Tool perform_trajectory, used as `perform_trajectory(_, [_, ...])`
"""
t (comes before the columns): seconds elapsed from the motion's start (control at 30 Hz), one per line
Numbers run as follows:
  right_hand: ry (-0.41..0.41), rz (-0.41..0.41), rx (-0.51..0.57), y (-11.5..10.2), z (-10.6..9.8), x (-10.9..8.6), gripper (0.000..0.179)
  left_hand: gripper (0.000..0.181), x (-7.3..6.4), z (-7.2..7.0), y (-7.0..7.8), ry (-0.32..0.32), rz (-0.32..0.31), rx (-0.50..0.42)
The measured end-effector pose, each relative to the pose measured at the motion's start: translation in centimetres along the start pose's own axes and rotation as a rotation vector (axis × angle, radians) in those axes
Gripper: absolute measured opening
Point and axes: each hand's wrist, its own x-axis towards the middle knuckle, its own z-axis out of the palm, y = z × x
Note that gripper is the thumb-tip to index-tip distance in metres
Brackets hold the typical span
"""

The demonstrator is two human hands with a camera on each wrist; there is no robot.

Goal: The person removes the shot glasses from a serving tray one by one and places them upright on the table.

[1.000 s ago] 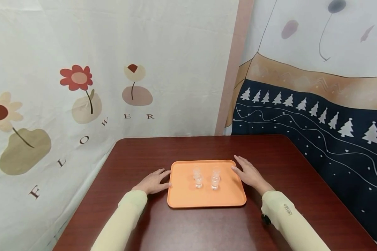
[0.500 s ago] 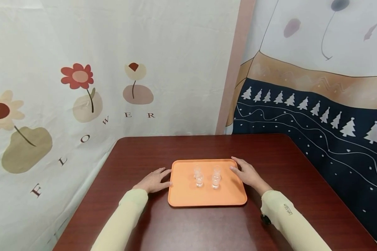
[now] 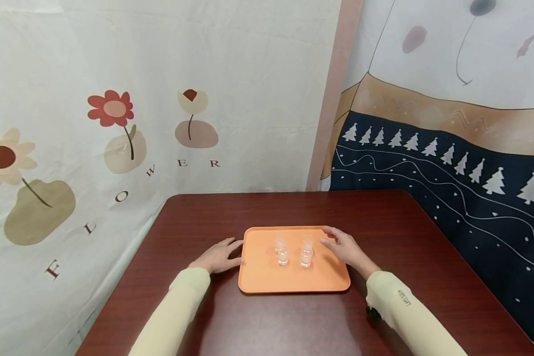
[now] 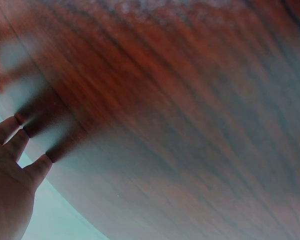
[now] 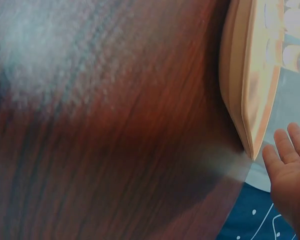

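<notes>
An orange tray [image 3: 267,279] lies on the dark red-brown table. Several small clear glasses stand in its middle, among them a front left glass [image 3: 283,256] and a front right glass [image 3: 305,258]. My left hand [image 3: 218,256] rests on the table at the tray's left edge, its fingertips at the rim; in the left wrist view the fingers [image 4: 39,167] touch the table. Over the tray's far right corner hovers my right hand [image 3: 347,248], fingers extended and holding nothing. The right wrist view shows its raised palm [image 5: 292,185] beside the tray's corner.
The wooden table [image 3: 196,217] reaches past the tray on every side. Behind it hangs a pale cloth [image 3: 258,99] with printed flowers and letters. A dark blue cloth [image 3: 427,198] with white trees hangs along the right side.
My right hand has shifted left and slightly inward over the tray's right side. The left hand, tray and glasses stay where they were; the head view has tilted slightly.
</notes>
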Motion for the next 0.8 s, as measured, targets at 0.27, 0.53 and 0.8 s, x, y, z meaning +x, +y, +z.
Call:
perform_trajectory(0.27, [-0.028,-0.063,0.034,0.1,1.2,0.3,0.043,0.071,0.0,0.1,-0.1,0.0,0.005,0.003])
perform_trajectory(0.53, [-0.038,-0.12,0.061,-0.4,2.0,0.6,0.041,0.073,0.0,-0.4,-0.1,-0.007,-0.006,0.002])
perform_trajectory(0.8, [-0.041,-0.122,0.066,-0.6,2.6,0.7,0.038,0.073,-0.1,-0.1,0.1,-0.024,-0.016,-0.001])
